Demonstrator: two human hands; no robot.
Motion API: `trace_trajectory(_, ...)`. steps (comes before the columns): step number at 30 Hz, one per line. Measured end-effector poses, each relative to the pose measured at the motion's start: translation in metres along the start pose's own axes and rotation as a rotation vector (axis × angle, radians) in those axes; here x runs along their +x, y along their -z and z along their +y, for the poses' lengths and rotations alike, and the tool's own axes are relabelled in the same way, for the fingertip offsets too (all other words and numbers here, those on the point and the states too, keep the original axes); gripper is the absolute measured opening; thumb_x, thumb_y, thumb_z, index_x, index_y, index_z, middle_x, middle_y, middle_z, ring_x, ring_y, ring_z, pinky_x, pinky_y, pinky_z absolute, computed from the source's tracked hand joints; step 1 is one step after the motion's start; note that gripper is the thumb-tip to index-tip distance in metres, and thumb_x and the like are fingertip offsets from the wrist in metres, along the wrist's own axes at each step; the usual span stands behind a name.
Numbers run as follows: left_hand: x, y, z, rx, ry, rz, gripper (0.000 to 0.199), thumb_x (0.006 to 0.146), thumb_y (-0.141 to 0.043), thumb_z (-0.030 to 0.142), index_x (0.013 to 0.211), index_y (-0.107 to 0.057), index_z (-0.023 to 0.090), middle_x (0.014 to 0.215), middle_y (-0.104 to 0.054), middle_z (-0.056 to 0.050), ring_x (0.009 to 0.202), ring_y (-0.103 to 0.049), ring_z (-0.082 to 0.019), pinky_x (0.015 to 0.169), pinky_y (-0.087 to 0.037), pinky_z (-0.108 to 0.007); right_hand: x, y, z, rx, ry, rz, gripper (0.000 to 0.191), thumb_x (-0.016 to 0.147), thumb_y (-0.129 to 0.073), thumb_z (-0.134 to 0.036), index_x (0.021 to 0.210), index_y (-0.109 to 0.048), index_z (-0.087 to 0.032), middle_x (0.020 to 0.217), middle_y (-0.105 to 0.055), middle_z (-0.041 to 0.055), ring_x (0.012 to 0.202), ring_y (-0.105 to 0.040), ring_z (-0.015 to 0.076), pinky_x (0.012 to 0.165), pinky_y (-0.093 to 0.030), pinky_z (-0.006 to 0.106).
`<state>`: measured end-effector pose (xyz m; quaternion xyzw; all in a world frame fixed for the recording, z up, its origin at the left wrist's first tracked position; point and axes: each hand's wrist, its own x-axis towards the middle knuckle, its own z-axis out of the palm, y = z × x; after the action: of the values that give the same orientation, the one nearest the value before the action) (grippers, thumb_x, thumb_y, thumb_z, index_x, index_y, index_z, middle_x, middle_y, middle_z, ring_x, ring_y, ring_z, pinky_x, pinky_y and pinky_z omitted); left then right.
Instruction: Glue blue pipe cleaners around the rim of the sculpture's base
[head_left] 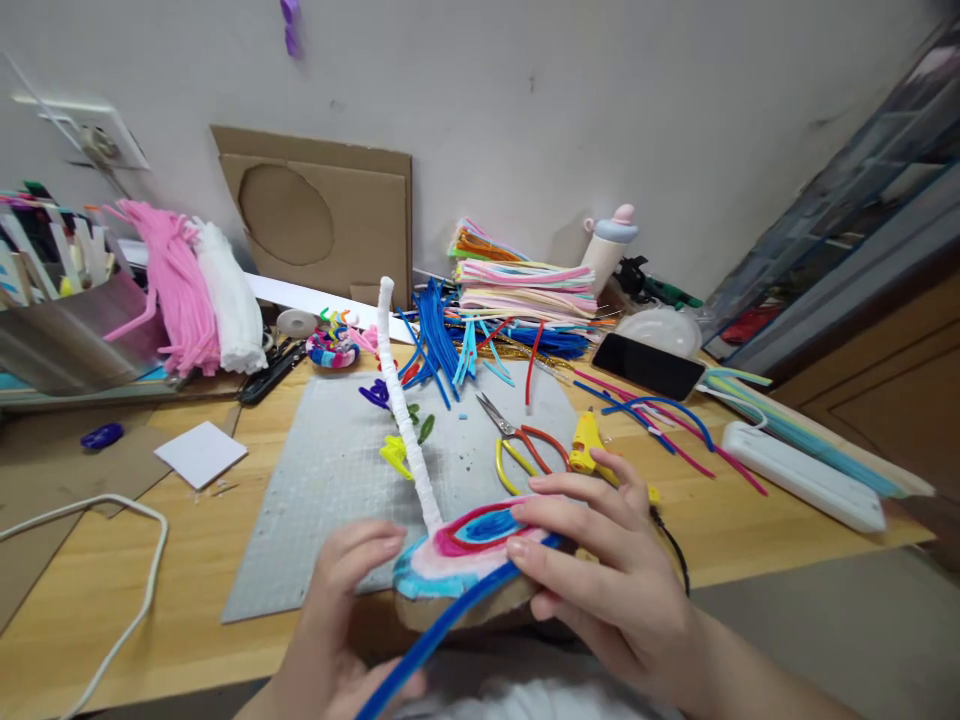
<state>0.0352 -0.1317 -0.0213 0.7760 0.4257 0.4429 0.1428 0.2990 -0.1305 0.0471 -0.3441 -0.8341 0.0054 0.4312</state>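
A thick cardboard base (420, 585), its top covered in pink, red and blue fuzzy rings, is tilted toward me at the table's front edge. From its far left rises a white wrapped stem (405, 430), slightly bent. My right hand (600, 550) grips the base's right side, fingers spread over the top, pressing a blue pipe cleaner (457, 610) against the rim. The pipe cleaner's loose length runs down left, past the thumb of my left hand (337, 610). That hand is beside the base's left end, fingers and thumb apart.
Behind the base, scissors (517, 435) lie on a grey cutting mat (300, 510) near a yellow glue gun (589, 440). Bundled pipe cleaners (525, 285) are stacked by the wall. A phone (649, 367) and a white power strip (802, 475) are at right; a white cable (154, 570) curves at left.
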Motion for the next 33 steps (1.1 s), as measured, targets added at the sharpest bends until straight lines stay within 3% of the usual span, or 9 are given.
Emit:
trace_trajectory(2,0.007,-0.005,0.003,0.076,-0.082,-0.040,0.039,0.083,-0.064,0.038,0.117,-0.053,0.023,0.112,-0.060,-0.009,0.107,-0.058,-0.023,0.092,-0.049,-0.037,-0.001,0.003,0.002,-0.004,0.000,-0.025,0.019,0.097,-0.052,-0.029,0.104,-0.069,-0.025,0.105,-0.073,0.0037,0.108,-0.060,0.0239,0.106,-0.023,0.054)
trace_trajectory(5,0.015,-0.006,0.004,0.133,-0.237,0.003,0.021,0.086,-0.055,0.020,0.107,-0.059,0.022,0.100,-0.066,-0.006,0.096,-0.062,-0.019,0.088,-0.046,-0.034,-0.002,0.007,0.006,-0.034,0.030,-0.060,0.019,0.094,-0.054,-0.019,0.107,-0.067,-0.024,0.107,-0.073,0.0045,0.110,-0.060,0.0240,0.107,-0.021,0.054)
trace_trajectory(7,0.019,-0.002,0.007,0.166,-0.316,0.038,0.019,0.087,-0.053,0.016,0.104,-0.061,0.020,0.094,-0.069,-0.005,0.090,-0.064,-0.018,0.088,-0.044,-0.034,-0.003,0.009,0.008,-0.065,0.057,-0.079,0.023,0.091,-0.054,-0.011,0.108,-0.066,-0.022,0.107,-0.073,0.0055,0.111,-0.059,0.0240,0.108,-0.020,0.055)
trace_trajectory(12,0.025,0.023,0.021,0.273,-0.340,-0.014,0.029,0.084,-0.053,0.005,0.107,-0.062,0.018,0.095,-0.071,-0.005,0.090,-0.064,-0.017,0.091,-0.040,-0.036,-0.009,0.000,0.011,-0.058,0.032,-0.074,0.029,0.087,-0.057,-0.006,0.111,-0.063,-0.021,0.111,-0.073,0.0076,0.113,-0.058,0.0249,0.109,-0.021,0.056)
trace_trajectory(19,0.024,0.054,0.030,0.448,-0.416,-0.103,0.024,0.088,-0.056,0.011,0.109,-0.065,0.017,0.098,-0.072,-0.006,0.093,-0.061,-0.019,0.093,-0.037,-0.038,-0.019,-0.034,0.007,0.039,-0.078,0.043,0.032,0.085,-0.057,-0.005,0.111,-0.063,-0.021,0.108,-0.070,0.0094,0.105,-0.057,0.0254,0.099,-0.030,0.053)
trace_trajectory(25,0.028,0.062,0.036,0.532,-0.473,-0.138,0.029,0.090,-0.052,0.008,0.115,-0.063,0.017,0.100,-0.073,-0.006,0.094,-0.061,-0.019,0.094,-0.036,-0.039,-0.019,-0.041,0.003,0.075,-0.104,0.066,0.030,0.085,-0.058,-0.005,0.111,-0.063,-0.020,0.096,-0.071,0.0073,0.092,-0.060,0.0225,0.096,-0.029,0.051)
trace_trajectory(29,0.033,0.062,0.039,0.564,-0.423,-0.122,0.031,0.093,-0.045,0.011,0.118,-0.062,0.021,0.106,-0.072,-0.005,0.099,-0.060,-0.020,0.098,-0.034,-0.040,-0.021,-0.045,0.003,0.110,-0.134,0.027,0.029,0.086,-0.058,-0.006,0.111,-0.062,-0.020,0.096,-0.070,0.0059,0.089,-0.062,0.0201,0.095,-0.029,0.047)
trace_trajectory(33,0.045,0.065,0.037,0.622,-0.397,-0.216,0.035,0.093,-0.046,0.012,0.123,-0.059,0.023,0.113,-0.068,-0.004,0.103,-0.057,-0.021,0.099,-0.032,-0.040,-0.024,-0.052,0.005,0.153,-0.172,0.005,0.024,0.085,-0.060,-0.009,0.107,-0.062,-0.019,0.096,-0.070,0.0048,0.087,-0.063,0.0184,0.095,-0.030,0.044)
